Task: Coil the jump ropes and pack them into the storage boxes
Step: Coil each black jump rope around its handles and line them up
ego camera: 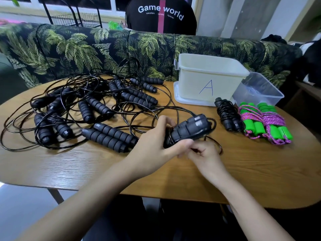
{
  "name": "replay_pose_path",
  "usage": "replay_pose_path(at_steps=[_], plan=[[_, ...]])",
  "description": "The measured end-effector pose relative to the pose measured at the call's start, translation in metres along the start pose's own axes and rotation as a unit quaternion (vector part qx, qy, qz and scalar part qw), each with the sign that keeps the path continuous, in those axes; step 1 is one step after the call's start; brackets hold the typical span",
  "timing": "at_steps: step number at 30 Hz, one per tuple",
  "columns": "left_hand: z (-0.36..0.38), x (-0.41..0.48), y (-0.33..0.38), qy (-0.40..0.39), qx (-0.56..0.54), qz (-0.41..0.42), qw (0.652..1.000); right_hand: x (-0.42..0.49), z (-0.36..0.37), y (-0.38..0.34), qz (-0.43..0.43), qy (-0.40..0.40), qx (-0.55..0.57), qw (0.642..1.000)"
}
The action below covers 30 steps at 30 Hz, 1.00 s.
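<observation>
On the wooden table [246, 173], centre: left hand [156, 141] clamps round a pair of black handles [189, 129], cord partly wound on them. Right hand [205, 158] sits just below, fingers curled by the trailing cord; it is blurred, so I cannot tell if it pinches. White box [208, 79] bears a blue handwritten "A", with the clear box [260, 91] beside it. Coiled black rope [227, 115] and green-handled ropes [267, 122] lie in front. Uncoiled black ropes [86, 108] tangle at left. Black shirt [161, 14] behind reads "Game world".
</observation>
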<state>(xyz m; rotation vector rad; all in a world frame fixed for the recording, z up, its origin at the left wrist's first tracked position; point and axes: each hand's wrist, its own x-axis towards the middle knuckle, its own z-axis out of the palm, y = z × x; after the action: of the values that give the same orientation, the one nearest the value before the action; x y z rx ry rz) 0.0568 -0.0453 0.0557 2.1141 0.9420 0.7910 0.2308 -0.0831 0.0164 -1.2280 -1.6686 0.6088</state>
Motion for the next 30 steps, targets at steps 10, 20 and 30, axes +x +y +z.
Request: replay_pose_path(at_steps=[10,20,30], plan=[[-0.022,0.015,-0.033,0.138,0.373,0.190,0.897,-0.005,-0.042,0.047,-0.131,-0.040,-0.299,0.944],[-0.025,0.011,-0.031,0.098,0.440,0.309,0.838,0.045,-0.075,0.054,0.098,-0.093,-0.135,0.982],[0.012,0.015,-0.036,0.091,0.522,0.099,0.842,0.071,-0.024,-0.030,0.033,-0.009,-0.158,0.987]])
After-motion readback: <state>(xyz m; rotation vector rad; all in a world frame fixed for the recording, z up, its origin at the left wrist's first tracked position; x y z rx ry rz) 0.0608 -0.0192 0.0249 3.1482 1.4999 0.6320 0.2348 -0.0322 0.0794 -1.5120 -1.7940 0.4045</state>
